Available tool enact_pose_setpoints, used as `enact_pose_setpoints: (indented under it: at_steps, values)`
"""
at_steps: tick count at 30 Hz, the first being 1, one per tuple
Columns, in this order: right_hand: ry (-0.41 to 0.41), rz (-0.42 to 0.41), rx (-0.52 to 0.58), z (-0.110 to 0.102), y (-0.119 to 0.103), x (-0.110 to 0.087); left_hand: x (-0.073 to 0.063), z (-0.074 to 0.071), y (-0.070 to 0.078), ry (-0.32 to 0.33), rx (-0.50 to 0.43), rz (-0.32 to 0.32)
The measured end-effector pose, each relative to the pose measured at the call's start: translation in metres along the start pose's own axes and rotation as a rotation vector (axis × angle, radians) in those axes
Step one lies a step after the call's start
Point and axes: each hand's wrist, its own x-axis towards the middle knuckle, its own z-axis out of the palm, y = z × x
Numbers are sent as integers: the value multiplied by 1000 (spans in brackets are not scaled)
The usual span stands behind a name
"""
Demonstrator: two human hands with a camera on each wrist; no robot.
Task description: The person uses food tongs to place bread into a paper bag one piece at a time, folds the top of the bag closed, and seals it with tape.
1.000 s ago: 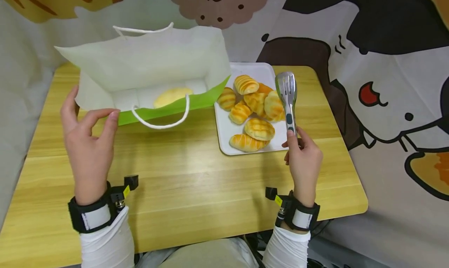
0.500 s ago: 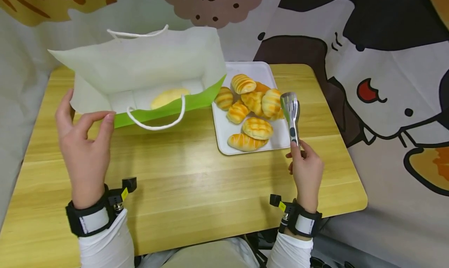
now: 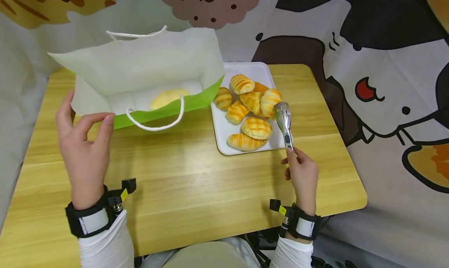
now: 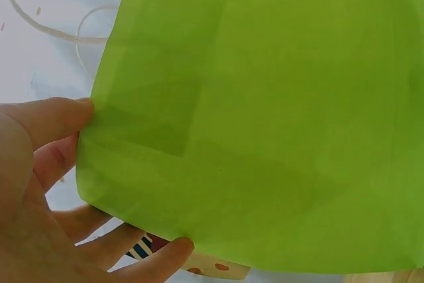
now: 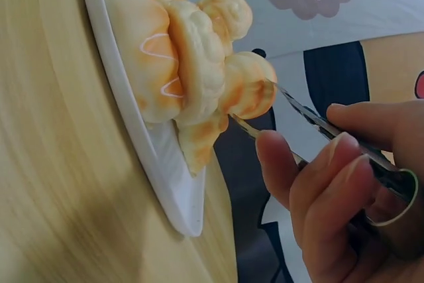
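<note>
My left hand (image 3: 85,147) pinches the near left corner of a green paper bag (image 3: 158,112) with white rope handles. In the left wrist view the bag's green side (image 4: 265,111) fills most of the picture, thumb at its edge. The bag gapes open, and a pale yellow bread roll (image 3: 168,99) lies on its floor. Metal tongs (image 3: 283,122) are held in my right hand (image 3: 303,174). Their tips overlap the right edge of a heap of small breads (image 3: 252,102) on a white tray (image 3: 224,145). From the right wrist, the tongs' two arms stand apart, close to a bread (image 5: 250,84).
A wooden table (image 3: 196,190) carries bag and tray, which stand side by side. At the tray's near end lie a striped long bread (image 3: 245,142) and a round scored one (image 3: 257,128). Behind the table hangs a cloth (image 3: 386,85) printed with cartoon animals.
My right hand has drawn the tongs back toward me, then a little left, so their tips sit lower beside the breads. The left hand keeps its hold on the bag.
</note>
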Motion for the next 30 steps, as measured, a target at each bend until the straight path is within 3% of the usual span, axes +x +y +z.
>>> enact_pose_setpoints:
  at_steps: [10, 20, 30]
  values:
    - [-161, 130, 241, -1, 13, 6, 2, 1, 0, -10, 14, -8]
    - [-190, 155, 257, 1, 11, 8, 2, 2, 3, -9, 9, -6]
    - [-136, 88, 211, 6, 6, 7, 3, 2, 7, -5, -12, -8]
